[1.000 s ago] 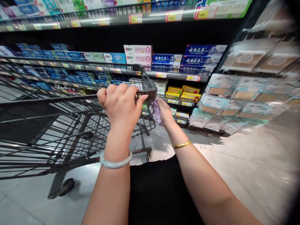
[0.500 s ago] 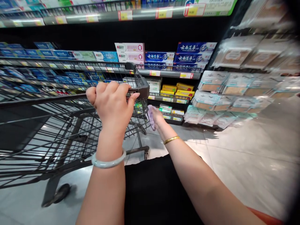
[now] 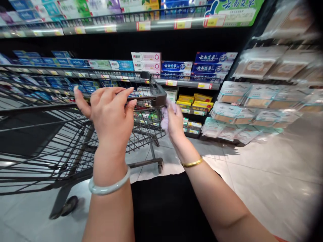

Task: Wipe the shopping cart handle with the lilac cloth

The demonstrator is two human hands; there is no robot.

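My left hand (image 3: 111,117) is loosened at the dark handle (image 3: 50,107) of a black wire shopping cart. Its fingers stretch over the bar, the little finger sticks up to the left, and the thumb lies apart near the bar. A pale green bangle circles that wrist. My right hand (image 3: 176,121) is closed on a light purple cloth (image 3: 165,117), just below the cart's corner piece (image 3: 160,97) at the handle's right end. The cloth lies along the basket's side wires, and the palm hides part of it. That wrist wears a gold bangle.
Shelves of boxed toothpaste (image 3: 213,69) stand behind the cart, with price tags along their edges. Bagged goods (image 3: 259,94) hang on hooks at the right. The cart's wheels (image 3: 69,205) rest on a grey tiled floor (image 3: 264,171).
My left hand has loosened from the handle and shifted left, lifting its little finger. My right hand has risen with the cloth to the cart's corner. The view has tilted slightly upward.
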